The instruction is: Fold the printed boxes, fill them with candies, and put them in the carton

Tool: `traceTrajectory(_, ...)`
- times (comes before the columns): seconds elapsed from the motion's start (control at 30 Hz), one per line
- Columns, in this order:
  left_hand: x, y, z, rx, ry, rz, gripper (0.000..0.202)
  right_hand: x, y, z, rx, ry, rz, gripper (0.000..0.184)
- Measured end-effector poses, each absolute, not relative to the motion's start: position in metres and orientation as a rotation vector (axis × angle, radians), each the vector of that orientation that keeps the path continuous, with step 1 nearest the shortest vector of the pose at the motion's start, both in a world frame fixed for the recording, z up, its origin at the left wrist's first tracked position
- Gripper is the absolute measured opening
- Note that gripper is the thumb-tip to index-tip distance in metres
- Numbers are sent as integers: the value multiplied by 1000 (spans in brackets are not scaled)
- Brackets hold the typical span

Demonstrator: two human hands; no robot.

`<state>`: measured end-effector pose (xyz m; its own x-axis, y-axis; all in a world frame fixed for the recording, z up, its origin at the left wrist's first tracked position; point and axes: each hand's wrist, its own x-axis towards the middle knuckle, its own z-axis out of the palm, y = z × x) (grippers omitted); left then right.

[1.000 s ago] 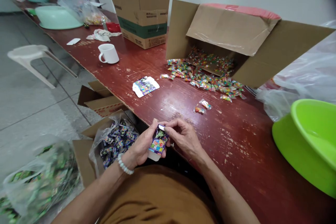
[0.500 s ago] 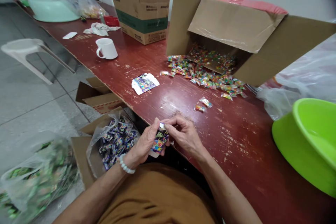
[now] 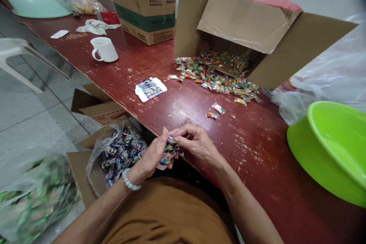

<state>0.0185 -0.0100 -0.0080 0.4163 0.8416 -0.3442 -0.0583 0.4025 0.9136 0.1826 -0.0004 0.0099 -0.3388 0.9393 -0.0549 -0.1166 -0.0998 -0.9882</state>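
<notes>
My left hand [image 3: 156, 153], with a beaded bracelet at the wrist, is closed round a small printed candy box [image 3: 168, 154] just off the table's front edge. The fingers and thumb of my right hand [image 3: 196, 143] pinch the box's upper end; a pale flap shows at its lower end. On the table beyond lie two wrapped candies [image 3: 212, 115]. Farther left is a flattened box of similar print [image 3: 151, 89]. Many wrapped candies [image 3: 220, 82] spill from an open carton [image 3: 246, 21] lying on its side.
A green basin [image 3: 317, 148] stands at the right. A white mug [image 3: 105, 49] and a closed carton [image 3: 145, 7] stand farther back. Below the table's left edge are a bag-lined carton of small dark packets [image 3: 122, 154], a bag of green packets [image 3: 42, 198] and a white stool [image 3: 17, 47].
The view has shifted slightly right, so things appear farther left. My right fingers have pressed the box's top flap down; less of its white shows.
</notes>
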Motion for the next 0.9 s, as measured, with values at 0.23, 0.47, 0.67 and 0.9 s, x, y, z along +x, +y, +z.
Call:
traceTrajectory(0.23,22,-14,-9,719,952,751,68,182,-20,-4,-1033,-1536,1267,22)
traceTrajectory(0.47,4,-43,-22,529,860,685,37,238,26,-23,-1526,-1646,530,30)
traceTrajectory(0.67,-43,-41,-37,691,1001,625,33,282,53,-36,-2020,-1982,-53,23)
traceTrajectory(0.9,-90,-16,-18,1191,916,26,29,271,40,-33,-2040,-2002,-122,29)
